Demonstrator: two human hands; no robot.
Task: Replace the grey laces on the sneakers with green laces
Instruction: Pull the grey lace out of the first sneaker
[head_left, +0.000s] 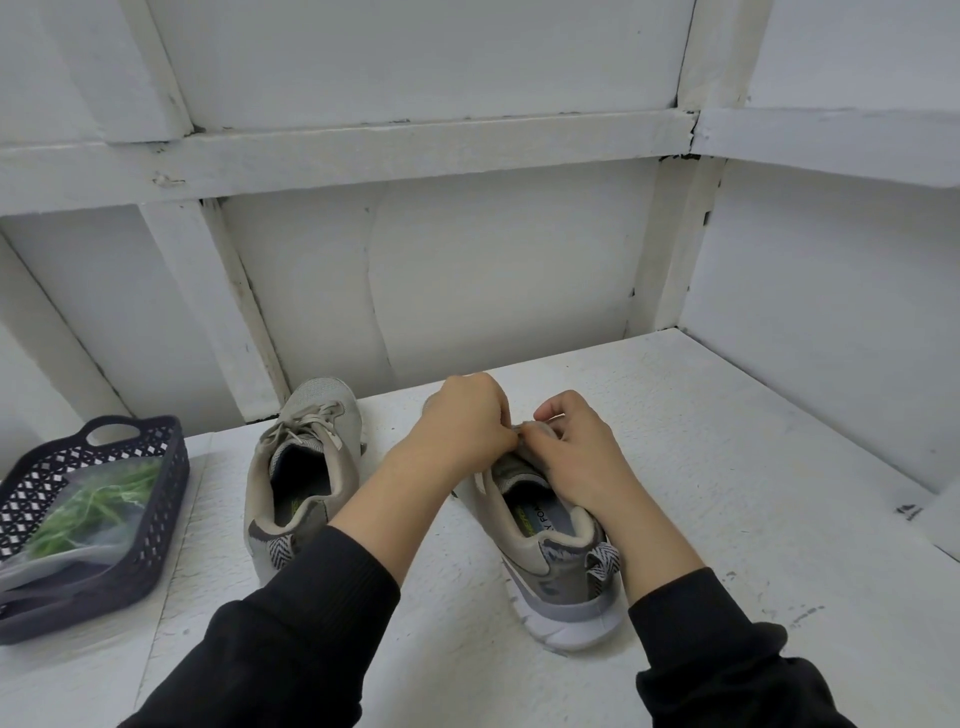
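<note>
- The white panelled wall (467, 270) rose behind the work surface, its boards and battens forming a grid.
- The white table (753, 467) ran from the wall toward the person, its paint speckled with small dark marks.
- Two black sleeves (291, 639) reached in from the bottom edge, pushed back to bare both forearms.
- A dark perforated basket (158, 525) sat at the table's left edge, well apart from the shoes, its cut-out handle toward the wall.
- The right sneaker (550, 566) stood near the middle of the table, heel toward the person and a striped pull loop at the back; both hands covered its front half.
- The left sneaker (311, 457) stood just beside it on the left, toe near the wall, untouched.
- A clear bag (57, 551) lay inside the basket, leaning on its right wall.
- The left hand (462, 421) hovered over the right sneaker's lacing, fingers curled and pinching the grey lace (521, 427).
- The right hand (582, 452) met it from the other side, fingertips curled and pinching the same lace, its wrist lying over the shoe's opening.
- The green laces (98, 506) lay bundled inside the bag.
- The knotted lace (304, 423) was tied in a bow on the left sneaker.
</note>
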